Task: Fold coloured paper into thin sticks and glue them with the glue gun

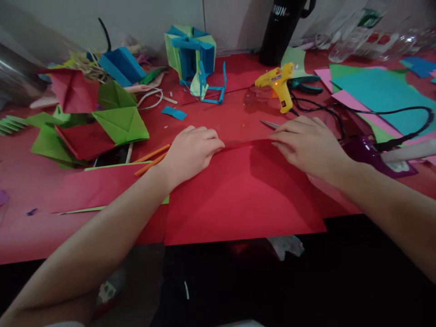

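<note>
A large sheet of red paper [245, 195] lies before me, its near edge reaching past the table's front edge. My left hand [195, 152] pinches the sheet's far left part, fingers curled down. At the far right part, my right hand [306, 143] pinches the same edge between thumb and fingers. A narrow strip along the far edge looks lifted or folded between the hands. A pointed metal tip [269, 123] shows just beyond my right fingers; the rest of that tool is hidden. Orange sticks [151, 165] lie beside my left wrist.
Behind the sheet, a yellow glue gun [281, 86] with a lit light stands near teal-handled pliers [306, 85]. Folded green and red paper shapes [121, 125] fill the left. A blue-green paper lantern shape [190, 52], black tumbler [281, 32], coloured sheets [381, 91] and purple power strip [366, 152] surround the workspace.
</note>
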{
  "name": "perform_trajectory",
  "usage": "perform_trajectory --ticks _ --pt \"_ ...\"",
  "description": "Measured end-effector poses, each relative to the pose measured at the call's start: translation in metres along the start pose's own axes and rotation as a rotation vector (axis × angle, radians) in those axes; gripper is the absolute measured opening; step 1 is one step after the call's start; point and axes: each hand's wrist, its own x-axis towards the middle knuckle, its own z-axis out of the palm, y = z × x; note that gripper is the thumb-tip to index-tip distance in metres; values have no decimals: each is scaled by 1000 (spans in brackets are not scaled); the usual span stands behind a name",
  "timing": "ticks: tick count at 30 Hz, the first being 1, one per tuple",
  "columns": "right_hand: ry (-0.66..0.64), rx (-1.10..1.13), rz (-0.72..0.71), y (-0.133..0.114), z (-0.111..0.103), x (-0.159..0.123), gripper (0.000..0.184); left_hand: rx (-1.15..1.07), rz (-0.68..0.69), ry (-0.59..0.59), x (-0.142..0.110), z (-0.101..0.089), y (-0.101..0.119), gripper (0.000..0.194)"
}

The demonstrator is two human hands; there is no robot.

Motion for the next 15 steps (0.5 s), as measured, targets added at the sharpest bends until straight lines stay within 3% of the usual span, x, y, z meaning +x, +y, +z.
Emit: perform_trajectory --ticks 4,8,15 --pt "-56 -36 -44 -18 1 10 40 -49 -7 6 -1 1 -1 31" --pt "-68 36 -49 -30 4 16 38 -34 -31 -3 0 1 8 32" --pt "-141 170 -27 -36 5 8 42 82 63 34 1 7 26 41"
